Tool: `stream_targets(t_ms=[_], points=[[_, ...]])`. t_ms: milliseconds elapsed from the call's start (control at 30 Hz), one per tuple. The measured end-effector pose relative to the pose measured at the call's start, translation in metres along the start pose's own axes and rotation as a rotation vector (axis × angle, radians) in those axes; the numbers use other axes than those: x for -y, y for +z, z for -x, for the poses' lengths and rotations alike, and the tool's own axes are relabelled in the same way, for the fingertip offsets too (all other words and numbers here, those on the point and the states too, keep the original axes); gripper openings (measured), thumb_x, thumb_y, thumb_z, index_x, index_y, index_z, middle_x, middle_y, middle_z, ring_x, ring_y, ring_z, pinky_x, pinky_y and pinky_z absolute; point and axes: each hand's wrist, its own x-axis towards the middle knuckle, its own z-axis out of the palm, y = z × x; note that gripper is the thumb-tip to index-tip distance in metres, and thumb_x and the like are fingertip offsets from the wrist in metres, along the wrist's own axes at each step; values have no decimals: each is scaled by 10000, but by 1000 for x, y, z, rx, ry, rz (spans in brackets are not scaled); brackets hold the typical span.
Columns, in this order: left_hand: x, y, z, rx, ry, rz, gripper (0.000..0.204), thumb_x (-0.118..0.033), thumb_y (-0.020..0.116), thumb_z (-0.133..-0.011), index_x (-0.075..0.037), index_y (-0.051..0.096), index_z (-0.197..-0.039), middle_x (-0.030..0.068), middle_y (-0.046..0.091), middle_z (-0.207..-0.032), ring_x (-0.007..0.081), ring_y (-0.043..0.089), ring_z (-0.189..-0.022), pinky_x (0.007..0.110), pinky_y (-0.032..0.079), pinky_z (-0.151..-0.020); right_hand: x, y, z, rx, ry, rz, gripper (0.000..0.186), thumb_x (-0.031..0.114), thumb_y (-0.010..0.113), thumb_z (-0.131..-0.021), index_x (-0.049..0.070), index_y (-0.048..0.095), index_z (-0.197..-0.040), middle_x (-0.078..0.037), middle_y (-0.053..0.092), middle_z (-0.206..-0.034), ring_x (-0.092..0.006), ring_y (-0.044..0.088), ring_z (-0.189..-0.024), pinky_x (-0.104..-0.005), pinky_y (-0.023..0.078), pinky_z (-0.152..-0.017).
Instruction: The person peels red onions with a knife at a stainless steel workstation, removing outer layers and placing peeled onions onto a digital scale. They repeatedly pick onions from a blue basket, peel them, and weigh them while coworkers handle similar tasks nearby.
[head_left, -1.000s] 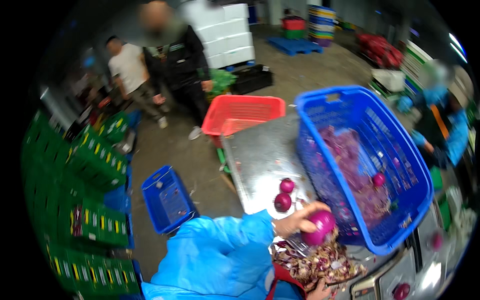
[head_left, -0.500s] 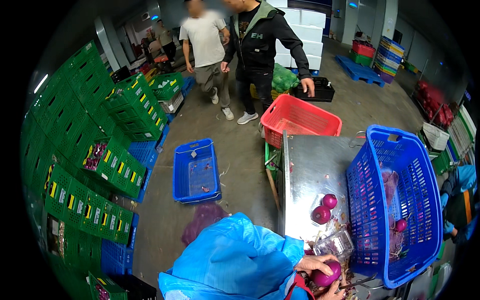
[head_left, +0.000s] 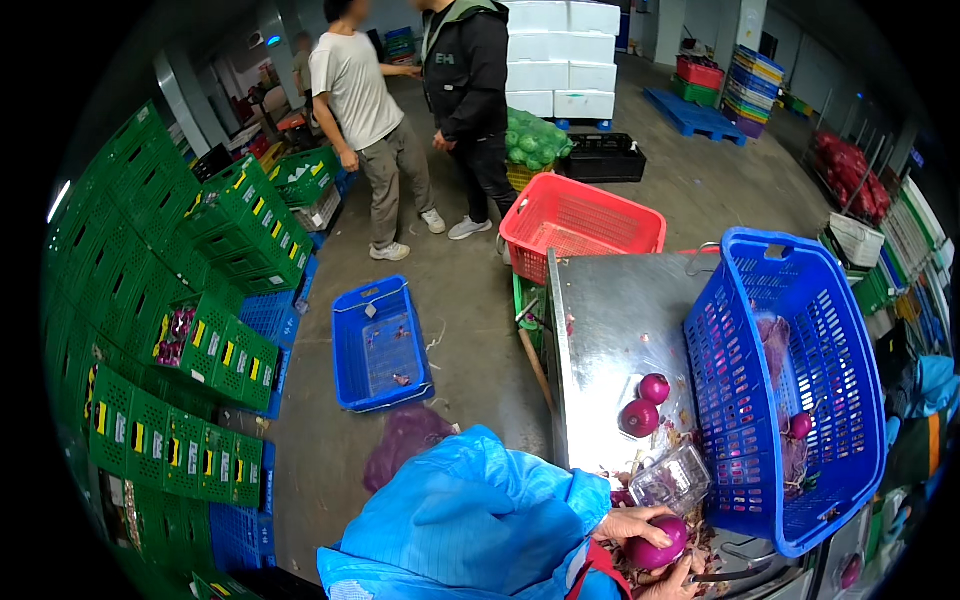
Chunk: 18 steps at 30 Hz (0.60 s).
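Stacked green crates (head_left: 130,310) occupy the left side of the scene, the largest bulk in view. At the far side, a stack of white boxes (head_left: 562,60) stands on the floor; left of it are a person in a pale shirt (head_left: 365,90) and a person in a dark jacket (head_left: 472,85), facing each other. A steel table (head_left: 622,305) runs from the middle distance to the near right. At its right side is a large blue basket (head_left: 738,420) containing purple mesh (head_left: 772,345) and a red onion (head_left: 800,425). Beyond the table's far edge sits a red basket (head_left: 522,238). A shallow blue tub (head_left: 346,345) rests on the floor left of the table; purple netting (head_left: 405,443) lies just on its near side.

A clear plastic box (head_left: 672,482) lies on the near part of the table, beside the blue basket's left wall. The worker's left hand (head_left: 634,522) grasps a large onion (head_left: 660,546) from above, at the table's near end. The right hand (head_left: 670,584) is at the onion's near lower edge; a dark narrow tool (head_left: 728,575) projects rightward beside its fingers, and whether that hand is clenched on it cannot be determined. Two smaller onions (head_left: 640,418) lie on the table, beyond the box. Dry peel scraps (head_left: 706,545) are scattered beside the held onion.
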Motion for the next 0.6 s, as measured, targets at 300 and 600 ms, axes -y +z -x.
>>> stream_targets(t_ms=[300,600], points=[[-16,-10,2,87,-37,-212,760,-372,696,-749,-144,292,-1351,143,417,-1265,267,418,-1181,389,425,-920,18,17,9,-135,3,364,491,284,610,-859,33,494,-1266,-226,520,-1189,-283,513,-1050,-382,413,-903],[-34,-27,-1,177,-36,-231,692,-250,671,-761,-79,295,-1316,120,425,-1236,215,411,-1174,334,341,-997,-101,11,-14,-257,-104,396,445,297,590,-875,153,496,-1286,-214,377,-1354,-382,497,-1083,-400,398,-933]])
